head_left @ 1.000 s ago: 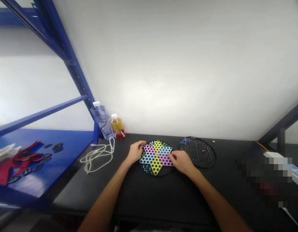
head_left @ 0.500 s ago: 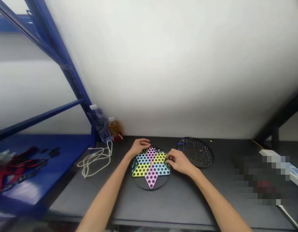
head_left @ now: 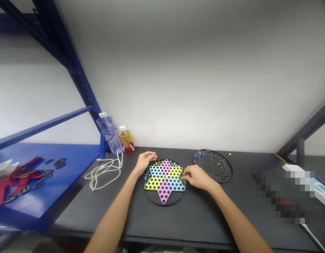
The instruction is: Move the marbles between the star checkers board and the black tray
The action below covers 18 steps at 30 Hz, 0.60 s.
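One star-patterned board [head_left: 164, 181] lies on the black table [head_left: 199, 219] — my left hand [head_left: 145, 162], loosely outstretched, is by its back-left rim; my right hand [head_left: 195, 175] curls at its right edge — whether pinching anything, I can't tell.

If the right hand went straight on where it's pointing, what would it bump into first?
Probably the star-patterned board, close by the right hand; whether they already touch is unclear.
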Motion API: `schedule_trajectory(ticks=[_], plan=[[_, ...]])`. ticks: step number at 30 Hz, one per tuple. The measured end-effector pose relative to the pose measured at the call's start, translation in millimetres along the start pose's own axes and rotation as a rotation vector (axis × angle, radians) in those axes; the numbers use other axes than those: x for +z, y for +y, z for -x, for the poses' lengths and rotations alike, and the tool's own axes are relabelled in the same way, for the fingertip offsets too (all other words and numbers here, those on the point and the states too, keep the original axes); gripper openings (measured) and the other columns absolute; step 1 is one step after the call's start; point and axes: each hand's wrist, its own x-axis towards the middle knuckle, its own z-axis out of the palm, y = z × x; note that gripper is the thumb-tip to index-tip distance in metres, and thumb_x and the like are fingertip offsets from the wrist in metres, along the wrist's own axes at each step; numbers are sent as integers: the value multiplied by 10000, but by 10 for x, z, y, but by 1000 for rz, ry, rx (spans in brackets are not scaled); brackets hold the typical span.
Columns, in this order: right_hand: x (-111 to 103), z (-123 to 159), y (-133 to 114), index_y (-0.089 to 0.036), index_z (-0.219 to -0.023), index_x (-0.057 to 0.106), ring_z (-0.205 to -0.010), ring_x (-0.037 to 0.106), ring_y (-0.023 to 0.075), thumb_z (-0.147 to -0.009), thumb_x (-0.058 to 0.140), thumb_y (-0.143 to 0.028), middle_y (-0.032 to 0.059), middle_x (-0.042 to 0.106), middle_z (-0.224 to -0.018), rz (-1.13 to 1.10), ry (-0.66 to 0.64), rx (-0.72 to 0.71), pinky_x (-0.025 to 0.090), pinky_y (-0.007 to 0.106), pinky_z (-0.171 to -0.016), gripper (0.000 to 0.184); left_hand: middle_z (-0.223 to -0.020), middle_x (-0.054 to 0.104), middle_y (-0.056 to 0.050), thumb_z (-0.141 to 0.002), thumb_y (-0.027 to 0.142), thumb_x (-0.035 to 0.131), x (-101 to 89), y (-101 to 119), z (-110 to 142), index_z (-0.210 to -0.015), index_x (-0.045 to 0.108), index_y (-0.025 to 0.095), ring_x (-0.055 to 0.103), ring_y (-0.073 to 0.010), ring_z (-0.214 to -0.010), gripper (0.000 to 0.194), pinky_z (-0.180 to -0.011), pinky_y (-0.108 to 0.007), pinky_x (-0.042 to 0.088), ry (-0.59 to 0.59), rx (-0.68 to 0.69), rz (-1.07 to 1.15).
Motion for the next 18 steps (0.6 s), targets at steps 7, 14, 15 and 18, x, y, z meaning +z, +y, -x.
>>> schedule_trajectory(ticks=[7, 14, 15, 18], plan=[[67, -110, 97, -189, -861, 577, -540, 522, 126, -776, 581, -369, 22, 636, -715, -949, 213, 150, 392, 241, -491, 199, -828, 730, -110, -739, 453, 713, 37, -3, -19, -925, 688, 98, 679, -191, -739, 401, -789, -363, 539, -5, 31, -74], [139, -141, 70, -194, -736, 545, -446, 349, 97, -788, 512, -375, -42, 436, -542, -733, 348, 235, 274, 227, -455, 191, -831, 733, -112, -731, 437, 710, 34, -16, -18, -916, 695, 109, 680, -194, -733, 377, -778, -363, 537, -4, 37, -119], [133, -122, 54, -194, -723, 561, -472, 385, 104, -790, 532, -368, -38, 452, -543, -528, 356, 197, 302, 233, -492, 189, -833, 733, -112, -729, 431, 710, 37, -12, -14, -914, 697, 111, 680, -194, -732, 370, -779, -363, 537, -6, 40, -124], [102, -63, 1, -202, -766, 626, -610, 526, 140, -763, 601, -291, -4, 588, -644, -36, 274, 83, 355, 249, -609, 92, -825, 734, -109, -724, 417, 705, 48, 4, -4, -911, 700, 117, 678, -194, -726, 353, -772, -361, 539, -3, 38, -131]])
